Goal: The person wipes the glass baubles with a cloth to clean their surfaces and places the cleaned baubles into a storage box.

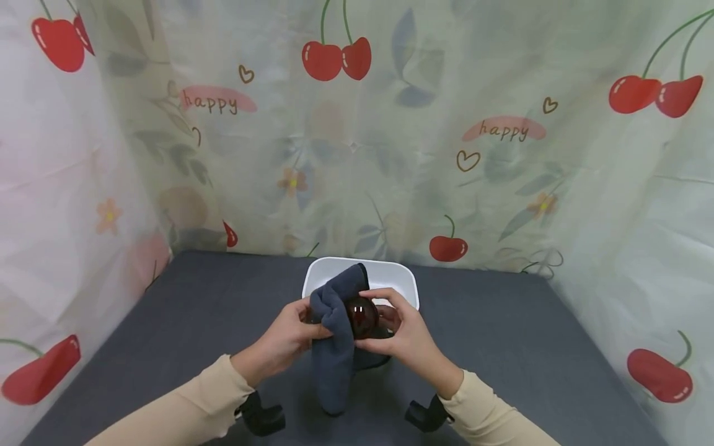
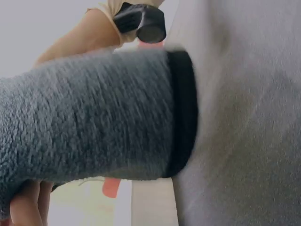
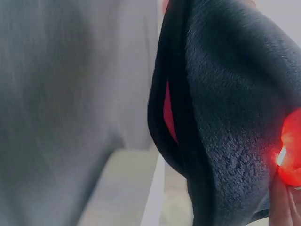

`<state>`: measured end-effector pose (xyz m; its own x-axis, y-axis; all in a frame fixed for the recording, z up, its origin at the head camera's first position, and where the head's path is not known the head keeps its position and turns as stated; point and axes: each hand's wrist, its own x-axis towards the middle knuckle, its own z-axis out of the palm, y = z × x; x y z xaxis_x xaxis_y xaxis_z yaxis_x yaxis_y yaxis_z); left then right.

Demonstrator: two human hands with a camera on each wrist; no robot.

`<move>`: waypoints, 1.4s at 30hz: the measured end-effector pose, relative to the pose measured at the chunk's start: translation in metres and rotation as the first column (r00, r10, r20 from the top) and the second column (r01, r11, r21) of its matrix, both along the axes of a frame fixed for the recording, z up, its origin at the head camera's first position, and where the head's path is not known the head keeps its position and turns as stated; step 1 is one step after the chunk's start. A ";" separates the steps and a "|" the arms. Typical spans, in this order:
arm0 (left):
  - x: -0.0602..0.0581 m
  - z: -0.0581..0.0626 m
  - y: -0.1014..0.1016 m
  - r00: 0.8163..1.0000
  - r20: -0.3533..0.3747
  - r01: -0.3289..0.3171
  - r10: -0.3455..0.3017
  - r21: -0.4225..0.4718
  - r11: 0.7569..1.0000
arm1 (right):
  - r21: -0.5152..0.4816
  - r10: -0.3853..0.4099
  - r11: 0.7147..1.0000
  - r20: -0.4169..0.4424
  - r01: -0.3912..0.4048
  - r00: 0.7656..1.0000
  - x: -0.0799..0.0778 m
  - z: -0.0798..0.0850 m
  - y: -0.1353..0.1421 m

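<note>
White basin [image 1: 390, 270]; at its near side, a grey-blue cloth [image 1: 334, 347] pinched in the left hand [image 1: 287, 339], and the right hand [image 1: 409, 325] clasping a glossy dark-red ball [image 1: 362, 317], possibly fruit, which could slip should the cloth drag it.

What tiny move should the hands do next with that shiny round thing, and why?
Maybe the right hand should turn the shiny round thing slightly against the cloth, because the left hand holds the cloth beside it and part is uncovered.
</note>
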<state>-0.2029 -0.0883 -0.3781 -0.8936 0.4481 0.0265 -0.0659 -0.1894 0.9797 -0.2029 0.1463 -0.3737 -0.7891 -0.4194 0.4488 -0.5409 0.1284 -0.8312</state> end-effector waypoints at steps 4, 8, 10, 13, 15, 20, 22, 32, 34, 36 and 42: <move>0.000 -0.001 0.002 1.000 -0.003 -0.018 0.018 -0.005 1.000 | 0.181 -0.068 0.978 -0.201 0.105 0.977 -0.001 0.004 0.000; 0.000 -0.003 0.002 0.997 -0.023 -0.077 0.076 -0.043 0.996 | 0.225 -0.060 0.968 -0.218 0.110 0.974 -0.001 0.006 0.004; 0.000 -0.002 0.002 0.995 -0.022 -0.095 0.094 -0.050 0.994 | 0.151 -0.032 0.987 -0.103 0.048 0.994 -0.001 0.006 0.006; -0.001 0.002 0.002 0.996 -0.021 -0.087 0.086 -0.049 0.995 | 0.019 0.039 0.999 0.033 -0.040 0.999 -0.001 0.005 0.005; -0.002 0.005 0.003 0.997 -0.033 -0.066 0.064 -0.061 0.996 | 0.021 0.045 0.999 0.004 -0.045 0.999 -0.002 0.004 0.004; -0.003 0.004 0.002 0.995 -0.087 -0.048 0.038 -0.112 0.993 | 0.251 -0.035 0.961 -0.323 0.121 0.946 -0.003 0.003 0.003; -0.003 0.002 0.001 0.995 -0.086 -0.063 0.053 -0.119 0.991 | 0.284 -0.036 0.947 -0.373 0.151 0.927 -0.004 0.002 0.005; -0.004 0.011 0.003 0.998 -0.054 -0.037 0.033 -0.080 0.996 | 0.011 0.062 0.998 -0.124 -0.062 0.990 -0.004 -0.003 0.001; -0.006 0.011 0.004 0.995 -0.085 -0.063 0.055 -0.097 0.993 | 0.108 -0.016 0.993 -0.250 0.044 0.968 -0.003 -0.001 0.000; -0.008 0.011 0.004 0.989 -0.121 -0.093 0.079 -0.114 0.989 | 0.175 -0.068 0.975 -0.341 0.134 0.938 -0.003 0.000 0.000; -0.006 0.008 0.001 0.991 -0.095 -0.108 0.099 -0.100 0.989 | 0.063 -0.052 0.996 -0.163 0.063 0.985 -0.003 -0.003 -0.002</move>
<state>-0.2091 -0.0869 -0.3704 -0.9313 0.3580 0.0668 0.0379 -0.0871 0.9955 -0.2060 0.1442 -0.3765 -0.7324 -0.4088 0.5445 -0.6573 0.2160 -0.7220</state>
